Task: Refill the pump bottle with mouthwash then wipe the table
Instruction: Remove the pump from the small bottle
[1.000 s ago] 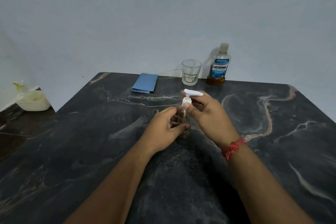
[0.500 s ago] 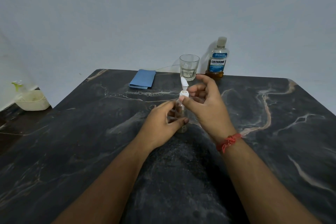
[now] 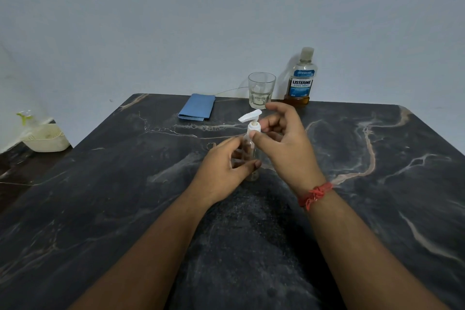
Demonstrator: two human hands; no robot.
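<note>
At mid-table, the pump bottle (image 3: pixel 251 156) stands upright on the dark marble table (image 3: pixel 105 204), its clear body looking empty. The left hand (image 3: pixel 221 171) curls around that body, thumb in front and fingers behind. The right hand (image 3: pixel 284 143) pinches the white collar of the pump head (image 3: pixel 253 122) with thumb and bent fingers, the index finger raised above it. Since half a second ago the spout has swung round: it pointed away and slightly left, and now it sticks out to the left, tilted up. A second ago it pointed right. Both hands have kept their places on the bottle.

Along the far edge, a glass (image 3: pixel 261 89) holds a little clear liquid at the bottom. Just right of it the mouthwash (image 3: pixel 300 78) is capped, with only a low layer of amber liquid. A folded blue cloth (image 3: pixel 197 107) lies left of the glass. Off the table at far left sits a pale tub (image 3: pixel 46 137); its contents cannot be made out.
</note>
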